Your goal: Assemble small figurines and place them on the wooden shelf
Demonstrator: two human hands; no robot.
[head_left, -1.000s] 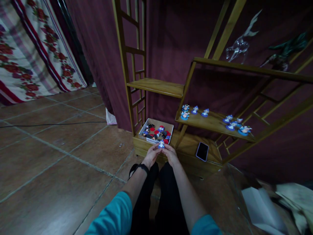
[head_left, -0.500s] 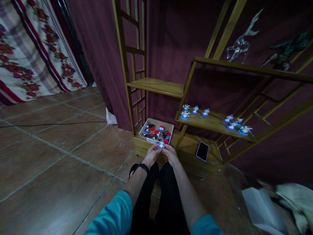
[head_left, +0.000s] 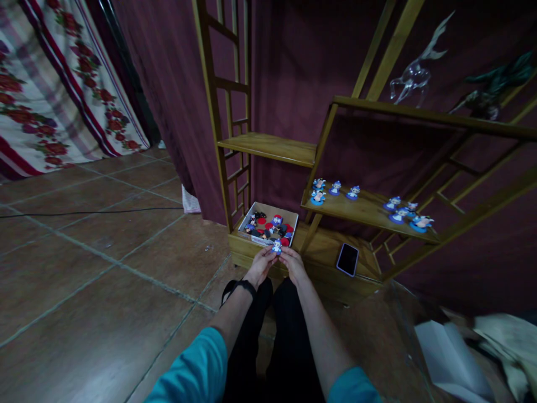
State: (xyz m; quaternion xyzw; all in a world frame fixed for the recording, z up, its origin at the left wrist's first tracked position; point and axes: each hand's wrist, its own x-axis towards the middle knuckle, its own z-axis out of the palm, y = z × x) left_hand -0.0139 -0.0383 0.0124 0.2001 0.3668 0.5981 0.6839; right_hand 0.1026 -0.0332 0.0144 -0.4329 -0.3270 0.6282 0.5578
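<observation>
Between the fingertips of both hands is a small white and purple-blue figurine [head_left: 277,247], held upright. My left hand [head_left: 262,263] closes on it from the left, and my right hand [head_left: 293,263] grips it from the right. Just beyond my fingers, a shallow white cardboard box [head_left: 296,221] contains several more figurines and red discs. Several similar figurines stand on the wooden shelf to the right, among them a pink and blue one [head_left: 318,197] at its left end and a purple one [head_left: 353,192] farther along.
A phone [head_left: 347,259] lies on the low wooden board [head_left: 323,246] right of the box. Above are a bare wooden shelf [head_left: 268,146], a glass animal ornament [head_left: 413,75] and a dark green sculpture [head_left: 497,81]. A white carton [head_left: 453,358] sits on the floor at right.
The figurine has tilted or turned slightly between my fingers. Both hands stay in nearly the same place, and the other figurines have not moved.
</observation>
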